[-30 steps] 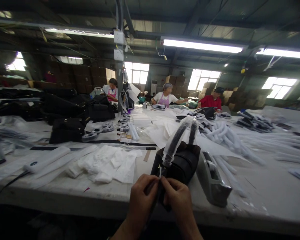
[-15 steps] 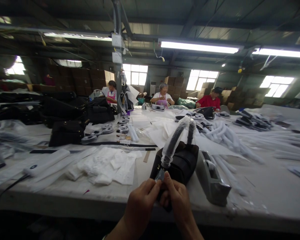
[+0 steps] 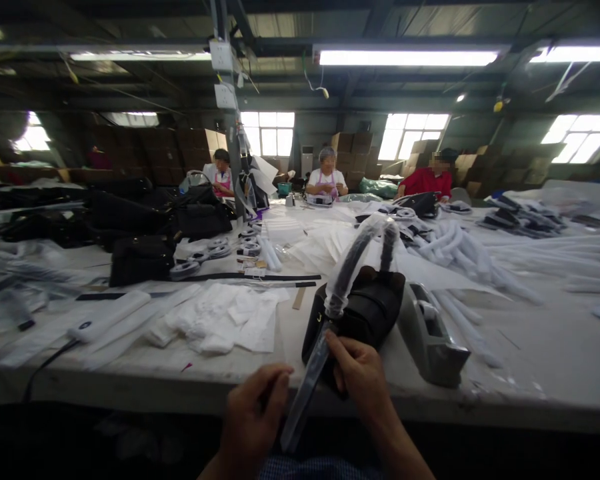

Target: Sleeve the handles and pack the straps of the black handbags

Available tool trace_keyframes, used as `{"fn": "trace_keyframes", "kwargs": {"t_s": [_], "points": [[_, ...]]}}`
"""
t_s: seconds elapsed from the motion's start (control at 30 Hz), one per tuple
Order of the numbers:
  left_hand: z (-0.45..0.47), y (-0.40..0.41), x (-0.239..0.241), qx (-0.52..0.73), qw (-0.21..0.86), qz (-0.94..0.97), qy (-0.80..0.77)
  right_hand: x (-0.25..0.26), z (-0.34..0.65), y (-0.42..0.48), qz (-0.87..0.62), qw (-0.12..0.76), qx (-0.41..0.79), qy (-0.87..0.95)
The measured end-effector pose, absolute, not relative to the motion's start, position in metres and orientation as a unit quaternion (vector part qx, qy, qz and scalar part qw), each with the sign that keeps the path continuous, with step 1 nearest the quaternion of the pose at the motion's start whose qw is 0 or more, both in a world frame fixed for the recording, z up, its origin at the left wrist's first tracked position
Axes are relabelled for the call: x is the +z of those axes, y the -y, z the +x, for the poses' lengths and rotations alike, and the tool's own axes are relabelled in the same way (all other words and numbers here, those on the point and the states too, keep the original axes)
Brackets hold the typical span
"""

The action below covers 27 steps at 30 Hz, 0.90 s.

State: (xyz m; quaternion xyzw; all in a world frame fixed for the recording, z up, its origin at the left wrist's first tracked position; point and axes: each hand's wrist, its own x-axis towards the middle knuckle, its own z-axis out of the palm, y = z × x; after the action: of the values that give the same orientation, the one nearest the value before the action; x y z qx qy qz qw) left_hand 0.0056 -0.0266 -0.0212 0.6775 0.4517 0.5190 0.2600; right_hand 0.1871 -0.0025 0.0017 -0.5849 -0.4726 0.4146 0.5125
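A black handbag [image 3: 370, 310] rests at the table's front edge. Its arched handle [image 3: 353, 257] stands up, wrapped in clear plastic. From the bag's near side a dark strap in a clear plastic sleeve [image 3: 305, 393] slants down past the edge. My right hand [image 3: 363, 377] pinches the upper end of this strap between thumb and fingers, close against the bag. To the left of the strap, apart from it, is my left hand [image 3: 255, 413], fingers curled and fingertips close together; whether anything small is between them cannot be made out.
A grey tape dispenser [image 3: 435, 343] stands right of the bag. White wrapping sheets [image 3: 220, 320] lie to the left, white foam tubes [image 3: 455, 257] at the right. Black bags [image 3: 143, 260] are piled at left. Several people sit across the table, beyond a metal post [image 3: 230, 133].
My left hand has come away from the bag, down and left. The sleeved strap now hangs in view below my right hand, which stays by the bag. The view has shifted slightly.
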Motion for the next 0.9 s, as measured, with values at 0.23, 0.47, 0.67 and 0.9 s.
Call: {"fn": "trace_keyframes", "kwargs": {"t_s": [0.23, 0.47, 0.67, 0.9], "points": [[0.042, -0.003, 0.007, 0.397, 0.659, 0.506, -0.391, 0.007, 0.184, 0.001, -0.582, 0.524, 0.387, 0.487], [0.051, -0.006, -0.001, 0.400, 0.674, 0.446, -0.433, 0.015, 0.205, 0.019, -0.594, 0.522, 0.376, 0.483], [0.054, -0.004, -0.006, 0.459, 0.581, 0.467, -0.484, 0.019, 0.322, 0.026, -0.731, 0.539, 0.008, 0.419], [0.057, -0.004, -0.009, 0.459, 0.572, 0.483, -0.478, -0.003, 0.403, 0.009, -0.765, 0.496, 0.105, 0.396]]}}
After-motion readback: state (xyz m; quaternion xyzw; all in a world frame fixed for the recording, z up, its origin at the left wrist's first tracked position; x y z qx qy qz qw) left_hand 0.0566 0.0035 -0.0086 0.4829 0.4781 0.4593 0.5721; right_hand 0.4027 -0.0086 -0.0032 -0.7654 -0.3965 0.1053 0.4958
